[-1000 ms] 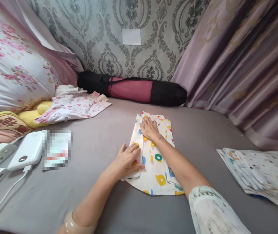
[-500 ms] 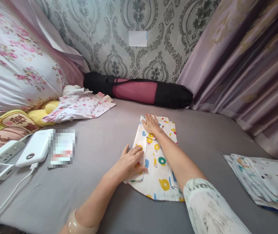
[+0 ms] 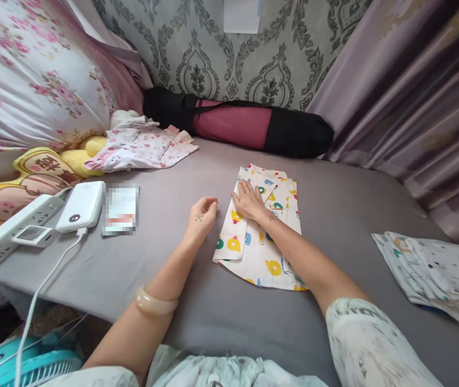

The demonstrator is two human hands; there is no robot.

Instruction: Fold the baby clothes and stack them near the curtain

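Observation:
A white garment (image 3: 253, 269) with yellow, green, blue and red prints lies partly folded on the grey sheet (image 3: 165, 188). My right hand (image 3: 249, 201) rests flat on its upper left part, fingers spread. Just left of the garment, my left hand (image 3: 204, 215) is raised a little, its fingers curled together; whether anything is between them is too small to tell. It does not touch the garment.
A folded cloth stack (image 3: 435, 274) lies at the right. Behind are a black and pink long bag (image 3: 233, 123) and a pink-print garment (image 3: 144, 145). At the left are a white power bank (image 3: 82, 204), a power strip (image 3: 15, 231) and a cable.
My left hand has come off the garment and closed. My right hand has slid down and left slightly over the cloth. The garment's left fold lies flatter and the view has tilted down.

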